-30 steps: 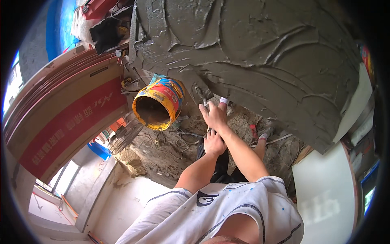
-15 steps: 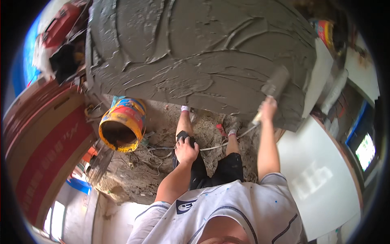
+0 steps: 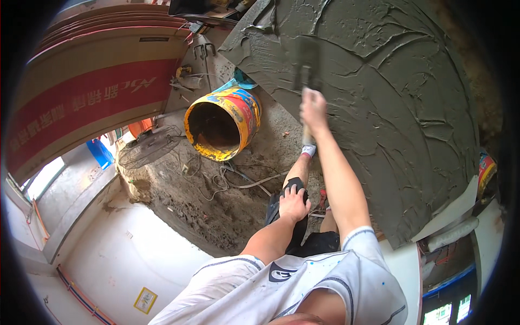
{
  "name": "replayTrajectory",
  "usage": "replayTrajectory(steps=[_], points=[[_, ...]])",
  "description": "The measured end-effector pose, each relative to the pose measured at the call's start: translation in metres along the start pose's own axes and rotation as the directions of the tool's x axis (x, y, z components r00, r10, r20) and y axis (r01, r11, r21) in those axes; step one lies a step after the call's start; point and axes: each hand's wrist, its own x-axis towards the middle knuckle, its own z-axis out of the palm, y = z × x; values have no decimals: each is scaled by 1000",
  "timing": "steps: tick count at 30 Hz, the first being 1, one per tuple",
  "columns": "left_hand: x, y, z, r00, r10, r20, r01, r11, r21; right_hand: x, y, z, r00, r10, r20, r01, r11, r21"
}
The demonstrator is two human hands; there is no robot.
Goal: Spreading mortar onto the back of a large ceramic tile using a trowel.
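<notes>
My right hand [image 3: 314, 111] is closed round the handle of a plastering trowel [image 3: 307, 62], my arm stretched out ahead. The trowel's blade, smeared by motion, is over the left part of a large panel spread with wet grey mortar [image 3: 379, 103]. Curved ridges run through the mortar. With fingers spread, my left hand [image 3: 294, 205] rests on my knee, on the black shorts, and holds nothing. Left of my leg is a yellow, red and blue bucket [image 3: 216, 130], its mouth toward me and its inside dark and stained.
A long brown carton with a red band [image 3: 97, 86] stands at the left. Beneath it is a wire fan guard [image 3: 149, 149]. A loose cable [image 3: 216, 184] lies on the dirty, rubble-strewn floor [image 3: 206, 216]. Another colourful bucket [image 3: 486, 169] stands at the far right.
The view has swung toward the left. My right hand has carried the trowel from the panel's right part to its left part. My left hand stays on the knee.
</notes>
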Motion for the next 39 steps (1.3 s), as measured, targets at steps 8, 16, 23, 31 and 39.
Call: replayTrajectory(steps=[8, 16, 23, 31, 39], points=[[11, 4, -7, 999, -26, 43, 28, 998, -57, 11, -48, 107, 926, 18, 376, 151, 897, -415], [-5, 25, 20, 998, -31, -46, 32, 999, 5, 17, -81, -69, 981, -134, -138, 90, 953, -289], [-13, 106, 78, 992, 75, -99, -60, 987, 149, 8, -11, -550, 784, -103, -612, -15, 983, -185], [-116, 182, 225, 951, 111, -290, -77, 989, 127, -268, 177, -884, 707, 423, -566, -3, 802, 597], [-361, 157, 275, 987, 19, -158, -68, 948, -311, -700, 287, -872, 741, 598, -306, -391, 754, 529]])
